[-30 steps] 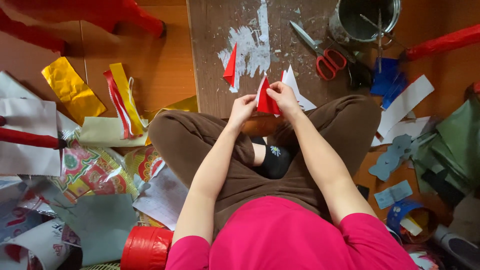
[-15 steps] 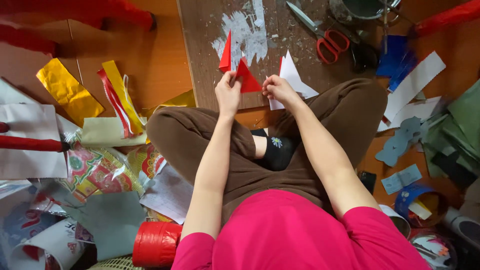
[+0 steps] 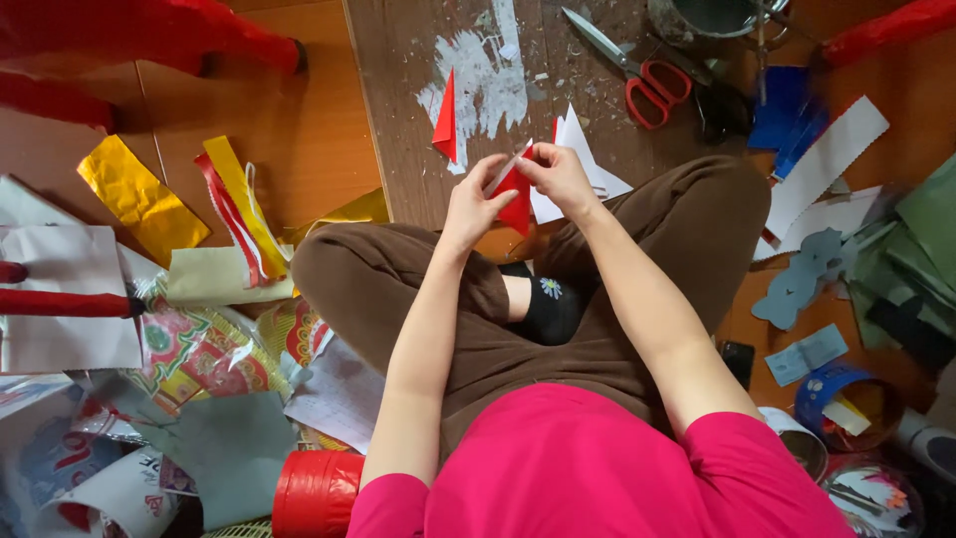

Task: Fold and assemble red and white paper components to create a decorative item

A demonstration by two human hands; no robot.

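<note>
Far left: gold foil sheet (image 3: 139,197) on the floor, unused. Left hand (image 3: 476,204) pinches the red paper piece (image 3: 516,194) from its left edge; right hand (image 3: 560,177) grips its top, held above the lap. Risk: thin paper may tear or crease crooked (two-fingered hold). Red-handled scissors (image 3: 637,75) lie well right.

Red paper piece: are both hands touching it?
Touching. The head view shows left hand and right hand pinching the folded red paper piece between their fingertips, held above the lap.
</note>
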